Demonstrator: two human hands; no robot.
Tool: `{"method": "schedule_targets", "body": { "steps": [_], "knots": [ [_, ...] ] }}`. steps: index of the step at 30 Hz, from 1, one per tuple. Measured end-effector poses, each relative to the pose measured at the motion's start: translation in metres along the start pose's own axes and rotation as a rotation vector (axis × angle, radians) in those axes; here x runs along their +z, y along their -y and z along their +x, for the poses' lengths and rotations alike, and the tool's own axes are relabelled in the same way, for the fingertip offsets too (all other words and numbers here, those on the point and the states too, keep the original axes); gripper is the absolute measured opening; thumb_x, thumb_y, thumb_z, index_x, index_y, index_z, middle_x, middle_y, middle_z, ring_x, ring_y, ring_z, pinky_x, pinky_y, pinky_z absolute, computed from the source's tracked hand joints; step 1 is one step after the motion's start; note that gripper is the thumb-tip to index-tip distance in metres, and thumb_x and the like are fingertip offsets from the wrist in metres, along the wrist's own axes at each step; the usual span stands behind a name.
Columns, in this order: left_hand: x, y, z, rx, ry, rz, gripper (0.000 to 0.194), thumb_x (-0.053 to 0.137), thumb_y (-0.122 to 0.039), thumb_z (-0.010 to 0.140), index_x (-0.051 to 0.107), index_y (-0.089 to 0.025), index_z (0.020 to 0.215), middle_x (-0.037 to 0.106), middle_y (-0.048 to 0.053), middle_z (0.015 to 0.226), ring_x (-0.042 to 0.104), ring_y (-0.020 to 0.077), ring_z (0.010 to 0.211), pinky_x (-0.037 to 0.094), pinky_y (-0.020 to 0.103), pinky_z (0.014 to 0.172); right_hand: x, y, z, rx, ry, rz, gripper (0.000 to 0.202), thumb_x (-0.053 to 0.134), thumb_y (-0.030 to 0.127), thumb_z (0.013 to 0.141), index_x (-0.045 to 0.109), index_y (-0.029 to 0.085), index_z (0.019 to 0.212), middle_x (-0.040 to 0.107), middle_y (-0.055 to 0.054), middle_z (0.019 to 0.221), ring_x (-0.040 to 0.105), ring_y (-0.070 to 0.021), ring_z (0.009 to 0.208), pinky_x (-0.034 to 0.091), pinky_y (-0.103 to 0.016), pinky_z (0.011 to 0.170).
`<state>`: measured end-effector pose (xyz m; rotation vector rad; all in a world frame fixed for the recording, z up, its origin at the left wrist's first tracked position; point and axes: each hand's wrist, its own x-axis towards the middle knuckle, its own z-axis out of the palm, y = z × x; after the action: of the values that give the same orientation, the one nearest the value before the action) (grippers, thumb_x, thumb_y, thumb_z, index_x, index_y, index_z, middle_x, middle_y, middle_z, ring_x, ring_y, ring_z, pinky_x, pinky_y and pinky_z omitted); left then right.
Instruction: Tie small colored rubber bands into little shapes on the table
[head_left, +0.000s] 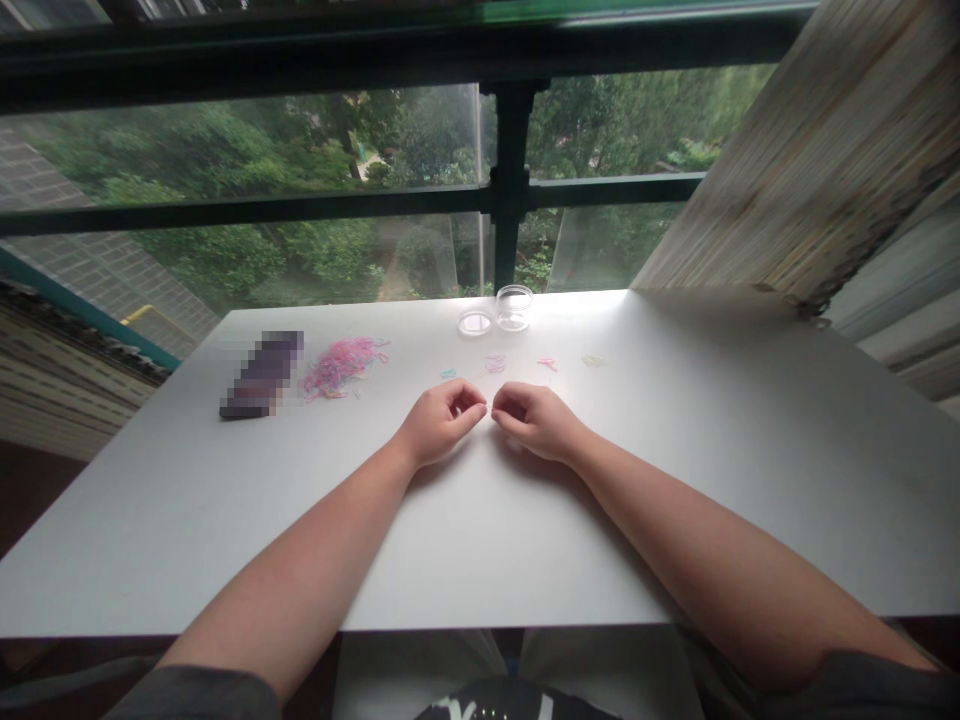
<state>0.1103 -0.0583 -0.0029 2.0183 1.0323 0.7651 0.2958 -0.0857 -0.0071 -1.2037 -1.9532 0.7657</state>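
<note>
On the near side of the clear round container (514,312), our left hand (441,422) and right hand (541,420) nearly meet over the white table (465,545), each with thumb and fingertips drawn together — anything pinched there is too small for us to tell. Between hands and container we see thin pieces in small clusters: blue (448,373) and lilac-pink (495,364) left of the container, bright pink (547,363) and pale yellow (594,359) right. Well left of it lies the mixed pastel pile (343,367).
</note>
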Motion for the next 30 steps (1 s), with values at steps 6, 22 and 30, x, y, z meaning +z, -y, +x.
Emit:
{"method": "schedule_targets", "body": {
  "steps": [6, 22, 30],
  "knots": [
    [0.0, -0.0021, -0.0008, -0.001, 0.024, 0.001, 0.02, 0.054, -0.034, 0.079, 0.059, -0.016, 0.084, 0.062, 0.001, 0.078, 0.05, 0.0105, 0.063, 0.04, 0.022, 0.06, 0.0002, -0.0003, 0.0001, 0.007, -0.016, 0.001, 0.006, 0.052, 0.022, 0.076, 0.056, 0.017, 0.076, 0.051, 0.004, 0.059, 0.043, -0.0082, 0.053, 0.034, -0.021, 0.051],
    [-0.0009, -0.0042, -0.001, -0.003, 0.023, 0.04, 0.02, 0.055, -0.035, 0.078, 0.06, -0.016, 0.084, 0.062, 0.001, 0.077, 0.05, 0.0105, 0.062, 0.04, 0.022, 0.06, 0.0001, -0.0022, 0.0003, 0.002, -0.06, 0.021, 0.007, 0.051, 0.023, 0.078, 0.056, 0.017, 0.077, 0.054, 0.002, 0.065, 0.046, -0.0098, 0.059, 0.037, -0.022, 0.056],
    [-0.0009, -0.0041, -0.0011, -0.004, 0.032, 0.042, 0.02, 0.054, -0.035, 0.078, 0.059, -0.016, 0.083, 0.062, 0.001, 0.076, 0.05, 0.0103, 0.061, 0.04, 0.022, 0.059, 0.0, -0.0021, 0.0006, -0.003, -0.064, 0.036, 0.007, 0.05, 0.022, 0.078, 0.055, 0.018, 0.075, 0.053, 0.002, 0.063, 0.045, -0.0098, 0.058, 0.036, -0.022, 0.055]
  ]
}}
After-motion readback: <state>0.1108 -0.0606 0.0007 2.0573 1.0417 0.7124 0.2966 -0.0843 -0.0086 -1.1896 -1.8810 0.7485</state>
